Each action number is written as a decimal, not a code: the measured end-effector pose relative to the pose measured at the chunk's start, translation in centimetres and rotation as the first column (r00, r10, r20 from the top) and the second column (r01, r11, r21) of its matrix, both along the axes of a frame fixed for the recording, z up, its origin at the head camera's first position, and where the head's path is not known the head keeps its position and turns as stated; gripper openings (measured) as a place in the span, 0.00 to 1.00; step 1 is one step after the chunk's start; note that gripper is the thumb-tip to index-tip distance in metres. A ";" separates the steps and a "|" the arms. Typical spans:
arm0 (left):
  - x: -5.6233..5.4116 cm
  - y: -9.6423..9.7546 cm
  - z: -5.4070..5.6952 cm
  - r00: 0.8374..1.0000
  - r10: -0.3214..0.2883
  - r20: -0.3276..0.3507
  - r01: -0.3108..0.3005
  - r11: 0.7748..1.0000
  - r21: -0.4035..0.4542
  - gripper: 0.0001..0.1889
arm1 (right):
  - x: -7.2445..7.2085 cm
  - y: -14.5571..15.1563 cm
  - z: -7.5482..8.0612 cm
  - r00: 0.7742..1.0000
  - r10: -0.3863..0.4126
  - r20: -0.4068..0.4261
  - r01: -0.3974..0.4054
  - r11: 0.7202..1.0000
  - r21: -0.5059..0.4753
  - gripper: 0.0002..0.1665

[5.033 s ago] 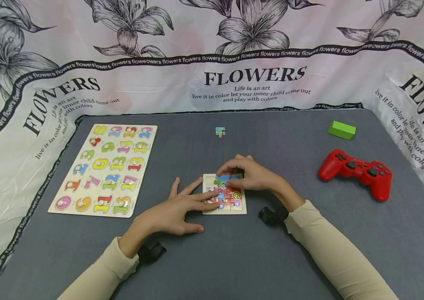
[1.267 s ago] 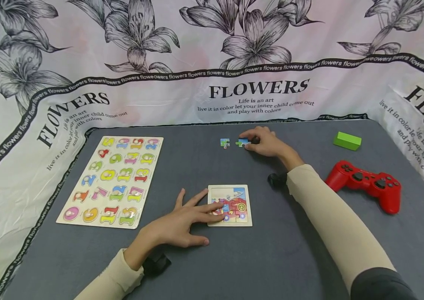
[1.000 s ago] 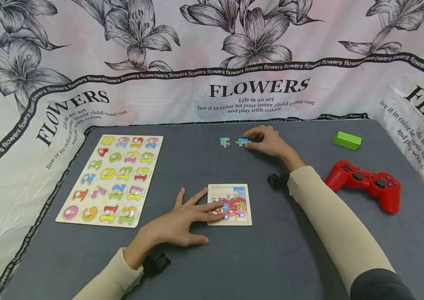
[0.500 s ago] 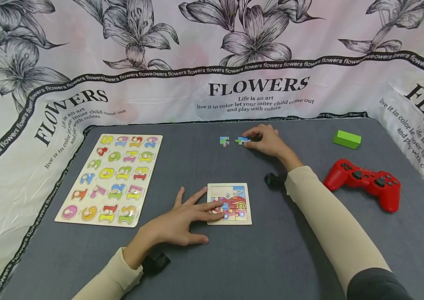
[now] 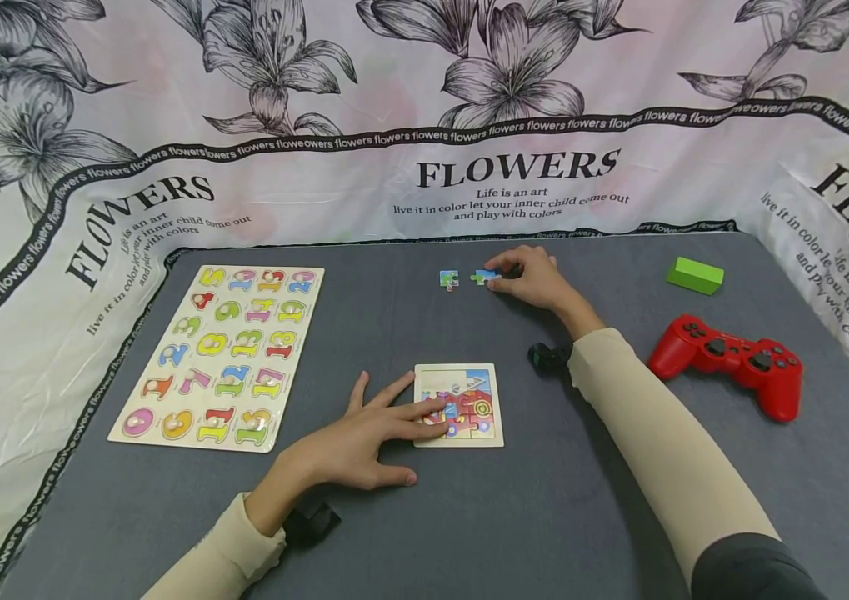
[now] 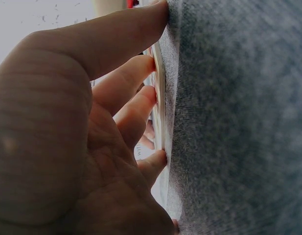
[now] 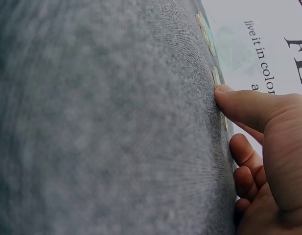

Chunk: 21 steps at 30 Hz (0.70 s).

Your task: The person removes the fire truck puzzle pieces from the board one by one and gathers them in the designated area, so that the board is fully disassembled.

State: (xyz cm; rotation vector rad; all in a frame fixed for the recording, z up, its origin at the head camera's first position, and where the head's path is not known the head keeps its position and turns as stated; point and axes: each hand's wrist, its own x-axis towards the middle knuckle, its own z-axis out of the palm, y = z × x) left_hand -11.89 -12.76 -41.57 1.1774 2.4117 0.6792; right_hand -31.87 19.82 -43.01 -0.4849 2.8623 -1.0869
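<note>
1. While the left hand [image 5: 352, 442] stays out of gripping duty, its fingers are spread wide and pretty straight, two tips resting on the left part of a puzzle tray [image 5: 499, 412] and the thumb out beside it. It has hold of nothing.
2. Right hand [image 5: 532, 279]: thumb and index nearly together, pinching the right end of a blue-and-green piece [image 5: 480, 277] on the gray cloth [image 5: 424, 533]. The right wrist view shows the other fingers curled in.
3. Counting up: two hands, one tray, two loose pieces (the pinched one plus a smaller-looking piece [image 5: 447, 277] just left of it, not touching), one number board [image 5: 115, 435] with 21 numerals, one red game controller [image 5: 727, 358], one green block [image 5: 696, 276].
4. Tray looks: square, pale wood rim, lying flat in front of the person, below the loose pieces in the head view. Red vehicle picture, yellow-ringed round bit, blue patch up in the right corner, bare wood at upper left. Fingers hide some of it.
5. Pinched piece: blue on top, green knob poking out left. Its neighbor is blue and green too, with a little tab at the bottom; finer detail's too tiny to make out.
</note>
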 end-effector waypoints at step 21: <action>0.0 0.1 0.1 1.000 0.000 -0.006 0.000 1.000 0.003 0.37 | 0.9 0.9 -0.5 1.000 -0.010 -0.019 0.005 0.963 -0.271 0.19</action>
